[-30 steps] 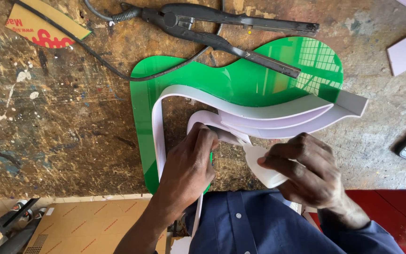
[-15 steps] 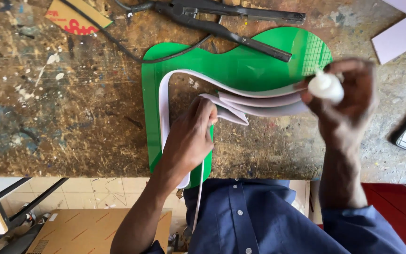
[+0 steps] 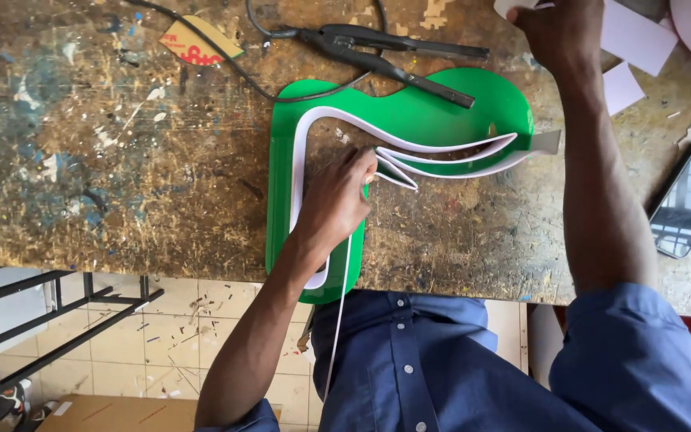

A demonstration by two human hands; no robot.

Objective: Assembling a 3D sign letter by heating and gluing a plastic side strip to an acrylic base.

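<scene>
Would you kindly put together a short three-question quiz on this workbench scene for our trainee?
1. True or false: the left hand rests on the white strip that stands on edge on the green panel.
2. What lies across the panel's top edge? A) a hammer B) a black corded tool C) a paintbrush
3. Fill in: the right hand is raised at the far edge of the bench, near the white ____.

Key
1. True
2. B
3. Offcuts; what its fingers hold is cut off by the frame.
</scene>
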